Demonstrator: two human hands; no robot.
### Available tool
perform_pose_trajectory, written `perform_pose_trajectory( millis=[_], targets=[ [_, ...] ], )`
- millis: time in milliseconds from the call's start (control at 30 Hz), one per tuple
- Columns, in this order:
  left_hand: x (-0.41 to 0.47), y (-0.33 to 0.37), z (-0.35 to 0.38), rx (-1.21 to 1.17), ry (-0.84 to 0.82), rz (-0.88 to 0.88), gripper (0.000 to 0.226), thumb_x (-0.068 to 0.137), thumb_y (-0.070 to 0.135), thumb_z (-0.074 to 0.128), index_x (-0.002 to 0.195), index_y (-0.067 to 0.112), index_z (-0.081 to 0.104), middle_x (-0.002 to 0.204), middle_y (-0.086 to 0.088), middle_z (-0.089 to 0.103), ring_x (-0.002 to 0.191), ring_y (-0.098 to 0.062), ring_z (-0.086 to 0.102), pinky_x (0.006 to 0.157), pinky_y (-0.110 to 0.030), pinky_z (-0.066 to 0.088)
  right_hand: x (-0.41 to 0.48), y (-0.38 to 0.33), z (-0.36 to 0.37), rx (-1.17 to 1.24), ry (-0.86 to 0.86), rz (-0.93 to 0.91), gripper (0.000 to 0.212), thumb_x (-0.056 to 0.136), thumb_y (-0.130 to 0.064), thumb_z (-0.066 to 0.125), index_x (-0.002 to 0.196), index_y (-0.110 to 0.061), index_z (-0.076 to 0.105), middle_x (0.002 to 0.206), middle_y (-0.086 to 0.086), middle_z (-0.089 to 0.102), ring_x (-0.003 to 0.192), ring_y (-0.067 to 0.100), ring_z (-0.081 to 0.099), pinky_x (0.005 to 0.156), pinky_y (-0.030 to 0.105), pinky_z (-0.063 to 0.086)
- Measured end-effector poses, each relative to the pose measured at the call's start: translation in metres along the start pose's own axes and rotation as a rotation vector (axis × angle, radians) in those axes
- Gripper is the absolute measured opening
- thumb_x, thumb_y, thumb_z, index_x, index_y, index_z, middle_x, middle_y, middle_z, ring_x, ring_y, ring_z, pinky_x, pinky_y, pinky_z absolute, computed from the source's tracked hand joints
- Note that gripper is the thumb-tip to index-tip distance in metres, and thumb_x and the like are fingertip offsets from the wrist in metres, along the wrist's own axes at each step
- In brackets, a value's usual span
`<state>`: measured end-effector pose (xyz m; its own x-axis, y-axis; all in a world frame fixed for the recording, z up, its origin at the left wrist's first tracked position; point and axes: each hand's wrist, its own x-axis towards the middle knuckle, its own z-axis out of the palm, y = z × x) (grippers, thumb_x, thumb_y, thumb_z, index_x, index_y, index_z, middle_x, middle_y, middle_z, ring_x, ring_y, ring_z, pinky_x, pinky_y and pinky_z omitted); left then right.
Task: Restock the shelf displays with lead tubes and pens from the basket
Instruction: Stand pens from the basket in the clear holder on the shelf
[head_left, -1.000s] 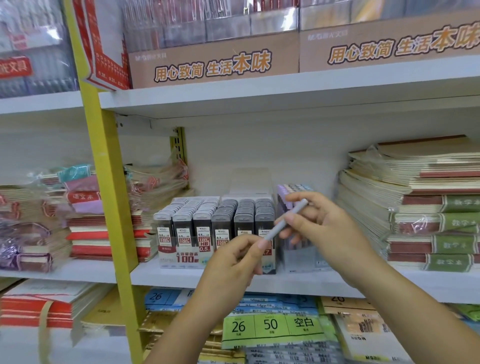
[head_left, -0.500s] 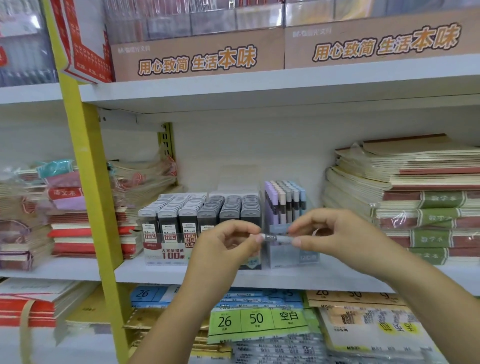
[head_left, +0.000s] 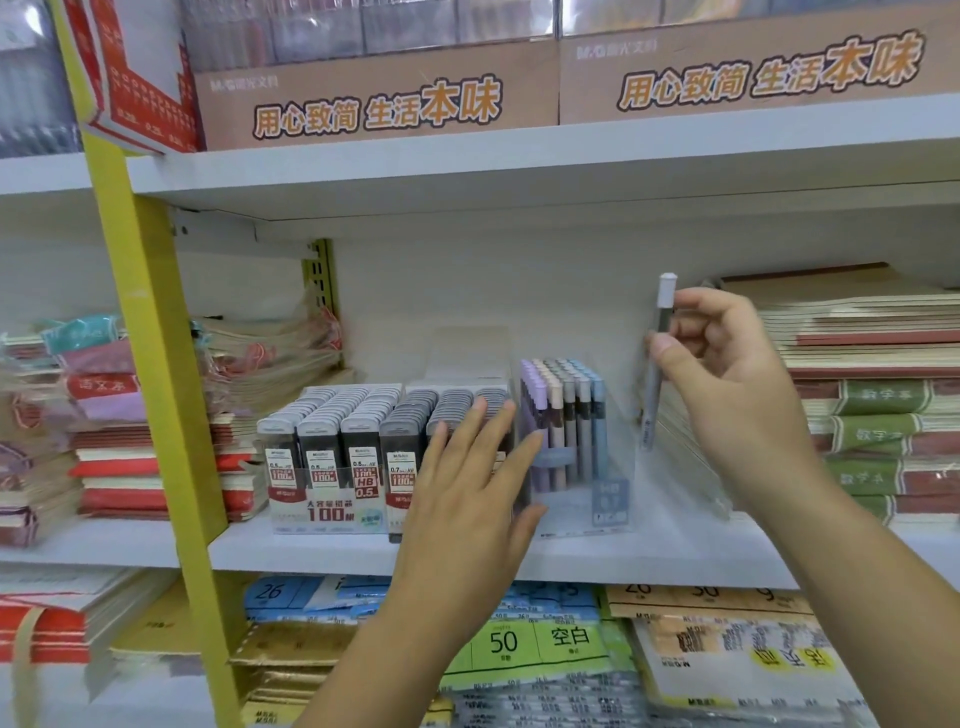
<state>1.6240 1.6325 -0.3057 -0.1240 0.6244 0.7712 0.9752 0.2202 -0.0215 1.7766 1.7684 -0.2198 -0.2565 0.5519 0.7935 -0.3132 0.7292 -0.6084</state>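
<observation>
Step in hand: placing one pen into the shelf display. The right hand (head_left: 727, 374) holds a grey pen (head_left: 652, 402) upright, cap end up, with thumb and fingers (head_left: 698, 325) pinched round the upper barrel. The pen hangs in the air just to the right of the clear pen display box (head_left: 613, 493) and above the shelf (head_left: 675, 545), touching neither. The box stands on the shelf and carries upright pens (head_left: 563, 410) in lilac, beige, grey and blue rows. The left hand (head_left: 462, 493) is held flat with fingers straight and spread, holding nothing. It lies in front of the right end of the lead tube display (head_left: 332, 512) and the left wall of the pen box. Motion blur prevents confirming whether it touches either one. The basket named in the task is not in view. Stacked notebooks (head_left: 872, 400) sit close behind the right hand. The next move likely calls for carrying the pen leftward over the box, aligning it with the grey row and lowering it vertically into a free slot. The left hand is well placed to steady the box against sliding. Keep the barrel vertical during insertion, since a tilted entry could catch on neighbouring caps.
</observation>
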Motion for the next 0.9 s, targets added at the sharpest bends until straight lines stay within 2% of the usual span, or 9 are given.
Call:
perform_pose_trajectory(
  millis=[133,200,267,400,600,900],
  targets=[
    [-0.001,-0.004,0.003,0.025,0.011,0.010,0.062,0.090,0.038,0.070,0.146,0.022,0.051,0.160,-0.004,0.037,0.150,-0.024,0.027,0.120,-0.045,0.012,0.001,0.004,0.003,0.031,0.034,-0.043,0.037,0.093,-0.008,0.062,0.111,-0.037,0.050,0.096,-0.008,0.065,0.090,0.010,0.066,0.082,0.033,0.058],
    [-0.001,-0.004,0.005,0.039,0.017,0.015,0.061,0.089,0.038,0.071,0.145,0.022,0.053,0.159,-0.005,0.038,0.150,-0.025,0.028,0.120,-0.046,0.013,-0.002,0.007,0.003,-0.033,0.000,-0.101,0.049,0.092,-0.008,0.063,0.123,-0.042,0.045,0.097,-0.013,0.063,0.092,0.007,0.065,0.079,0.027,0.057],
    [-0.002,-0.005,0.006,0.041,0.015,0.019,0.060,0.089,0.039,0.071,0.144,0.021,0.054,0.160,-0.005,0.037,0.150,-0.025,0.027,0.120,-0.046,0.012,-0.005,0.010,0.005,-0.112,-0.044,-0.136,0.056,0.092,-0.010,0.063,0.125,-0.050,0.042,0.098,-0.018,0.060,0.095,0.005,0.064,0.078,0.023,0.056],
    [-0.002,-0.006,0.007,0.034,-0.001,0.017,0.060,0.090,0.040,0.067,0.145,0.022,0.052,0.162,-0.004,0.033,0.152,-0.024,0.022,0.121,-0.046,0.010,-0.010,0.018,0.011,-0.258,-0.117,-0.141,0.051,0.090,-0.011,0.065,0.119,-0.050,0.047,0.095,-0.017,0.061,0.089,-0.001,0.062,0.078,0.015,0.053],
    [-0.002,-0.006,0.007,0.018,-0.009,0.016,0.060,0.092,0.041,0.065,0.146,0.023,0.050,0.164,-0.003,0.029,0.153,-0.022,0.018,0.123,-0.044,0.005,-0.013,0.029,0.016,-0.315,-0.148,-0.103,0.045,0.085,-0.014,0.072,0.113,-0.043,0.049,0.088,-0.015,0.060,0.079,-0.002,0.059,0.067,0.006,0.046],
    [-0.002,-0.007,0.006,0.007,-0.020,0.015,0.060,0.091,0.040,0.066,0.147,0.023,0.049,0.164,-0.003,0.028,0.153,-0.021,0.014,0.123,-0.043,0.002,-0.011,0.031,0.016,-0.374,-0.122,-0.133,0.043,0.083,-0.020,0.074,0.112,-0.041,0.051,0.080,-0.008,0.062,0.079,0.002,0.058,0.068,0.009,0.046]
  ],
)
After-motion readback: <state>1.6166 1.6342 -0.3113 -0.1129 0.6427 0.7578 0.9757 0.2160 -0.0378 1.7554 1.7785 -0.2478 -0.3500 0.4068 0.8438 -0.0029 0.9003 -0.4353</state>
